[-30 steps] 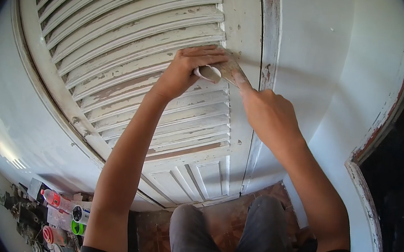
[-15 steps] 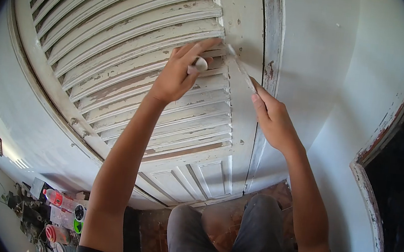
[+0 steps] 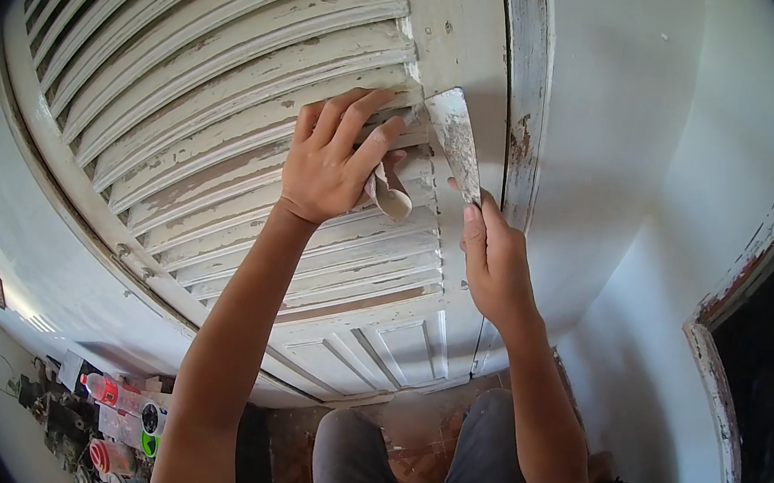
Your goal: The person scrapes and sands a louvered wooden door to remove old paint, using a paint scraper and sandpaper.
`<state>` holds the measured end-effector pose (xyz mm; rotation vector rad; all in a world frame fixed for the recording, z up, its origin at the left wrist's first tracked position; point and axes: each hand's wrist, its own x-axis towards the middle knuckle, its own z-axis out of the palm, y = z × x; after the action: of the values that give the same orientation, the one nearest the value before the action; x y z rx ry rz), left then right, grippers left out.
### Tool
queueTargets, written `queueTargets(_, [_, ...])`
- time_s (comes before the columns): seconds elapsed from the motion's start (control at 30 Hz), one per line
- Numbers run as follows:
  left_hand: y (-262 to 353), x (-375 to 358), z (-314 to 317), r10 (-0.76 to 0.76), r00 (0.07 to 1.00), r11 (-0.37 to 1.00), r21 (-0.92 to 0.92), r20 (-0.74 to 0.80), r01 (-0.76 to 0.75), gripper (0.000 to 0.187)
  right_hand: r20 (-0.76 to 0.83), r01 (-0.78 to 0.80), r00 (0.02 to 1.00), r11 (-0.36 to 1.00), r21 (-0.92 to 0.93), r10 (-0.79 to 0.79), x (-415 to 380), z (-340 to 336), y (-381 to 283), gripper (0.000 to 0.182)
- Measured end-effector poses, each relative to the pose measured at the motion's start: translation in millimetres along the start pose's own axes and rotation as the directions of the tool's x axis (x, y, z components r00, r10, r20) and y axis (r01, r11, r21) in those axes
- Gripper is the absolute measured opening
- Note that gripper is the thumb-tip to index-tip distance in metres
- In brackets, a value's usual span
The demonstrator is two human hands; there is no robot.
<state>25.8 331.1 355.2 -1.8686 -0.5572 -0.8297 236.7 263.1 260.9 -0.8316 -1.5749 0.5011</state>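
Observation:
A white louvered door [image 3: 257,122] with flaking paint stands in front of me. My left hand [image 3: 332,154] is at the right ends of its slats, fingers reaching over them. A curled piece of what looks like sandpaper [image 3: 394,200], pale on the visible side, is tucked under that hand by the thumb. My right hand [image 3: 497,265] grips a putty knife [image 3: 458,140], its handle mostly hidden in the fist. The paint-smeared blade points up, its broad flat face toward me, with the tip near the joint between slats and door stile [image 3: 449,34].
Right of the door are a worn frame [image 3: 524,95] and a white wall [image 3: 610,124]. A chipped edge [image 3: 721,413] borders a dark opening farther right. At lower left sit a plastic bottle [image 3: 110,391], a red-lidded jar [image 3: 107,456] and other clutter. My knees are below, over a tiled floor [image 3: 400,462].
The putty knife has turned from edge-on to showing its flat face. My right hand has moved down and left. My left hand has shifted slightly left and lower, with the sandpaper showing more.

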Motion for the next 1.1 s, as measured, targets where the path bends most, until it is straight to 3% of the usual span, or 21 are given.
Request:
queueTargets(0.1, [0.0, -0.1, 0.3, -0.006, 1.0, 1.0, -0.003, -0.004, 0.006, 0.03, 0.035, -0.058, 0.998, 0.998, -0.036, 0.059, 2.0, -2.6, -8.1, 0.037])
queueTargets(0.17, [0.0, 0.5, -0.9, 0.001, 1.0, 1.0, 0.008, 0.008, -0.001, 0.029, 0.042, -0.07, 0.997, 0.997, 0.045, 0.068, 4.9, -0.3, -4.7, 0.037])
queueTargets(0.3, [-0.1, 0.7, -1.2, 0.005, 1.0, 1.0, 0.005, 0.003, -0.005, 0.029, -0.015, -0.014, 1.0, 0.999, 0.035, 0.015, 5.3, 5.8, 9.8, 0.031])
queueTargets(0.37, [0.6, -0.1, -1.5, -0.007, 1.0, 1.0, 0.006, 0.006, 0.007, 0.029, -0.123, -0.067, 0.988, 0.971, 0.231, 0.098, 2.4, 8.4, 6.9, 0.032])
queueTargets(0.4, [0.7, 0.3, -1.3, -0.009, 1.0, 1.0, 0.009, -0.001, 0.009, 0.029, -0.123, -0.062, 0.988, 0.972, 0.227, 0.091, 2.5, 4.5, 2.4, 0.032])
queueTargets(0.47, [0.3, 0.3, -1.1, 0.006, 1.0, 1.0, -0.02, -0.001, -0.006, 0.029, -0.063, -0.21, 0.963, 0.873, 0.441, 0.263, 1.2, -7.2, -8.6, 0.034])
queueTargets(0.53, [0.4, -0.3, -1.3, 0.007, 1.0, 1.0, -0.021, -0.004, -0.007, 0.031, -0.061, -0.184, 0.971, 0.883, 0.432, 0.232, -5.4, -10.4, 6.1, 0.041])
queueTargets(0.6, [0.2, 0.0, -2.0, 0.011, 1.0, 1.0, -0.019, -0.007, -0.011, 0.034, -0.234, 0.043, 0.972, 0.991, 0.126, -0.012, -7.5, -11.8, 6.8, 0.047])
queueTargets(0.63, [1.0, 0.3, -2.1, 0.004, 1.0, 1.0, -0.024, -0.01, -0.004, 0.038, -0.257, 0.159, 0.949, 0.981, -0.115, -0.184, -4.4, -13.4, 13.1, 0.053])
queueTargets(0.67, [1.9, 0.6, -2.4, -0.004, 1.0, 1.0, -0.029, -0.012, 0.004, 0.044, -0.258, 0.164, 0.948, 0.98, -0.115, -0.189, -8.4, -12.3, 15.7, 0.053])
queueTargets(0.73, [3.0, 1.0, -4.5, 0.008, 1.0, 1.0, -0.014, -0.001, -0.008, 0.048, -0.205, -0.131, 0.964, 0.975, 0.181, 0.168, -17.3, -3.7, 12.1, 0.058])
queueTargets(0.77, [3.1, 2.1, -5.1, 0.022, 1.0, 1.0, -0.003, 0.009, -0.022, 0.054, -0.219, -0.155, 0.949, 0.941, 0.299, 0.226, -15.7, 2.7, 10.3, 0.06])
queueTargets(0.87, [4.9, 3.7, -7.6, 0.042, 0.997, 0.998, 0.043, 0.072, -0.045, 0.054, -0.126, -0.21, 0.959, 0.937, 0.28, 0.253, -9.3, 7.2, 12.6, 0.06])
queueTargets(1.0, [9.4, 5.3, -8.3, 0.009, 0.993, 0.997, 0.074, 0.119, -0.018, 0.051, -0.079, -0.171, 0.977, 0.948, 0.269, 0.199, -2.7, 17.8, 16.3, 0.062])
queueTargets(1.03, [10.0, 5.7, -7.8, 0.001, 0.992, 0.997, 0.081, 0.125, -0.011, 0.05, 0.022, -0.235, 0.969, 0.894, 0.381, 0.246, -4.3, 14.4, 6.5, 0.065])
queueTargets(1.1, [11.0, 5.6, -8.9, -0.013, 0.991, 0.996, 0.091, 0.135, 0.0, 0.049, 0.035, -0.209, 0.975, 0.844, 0.495, 0.221, -7.9, 17.2, -2.2, 0.066])
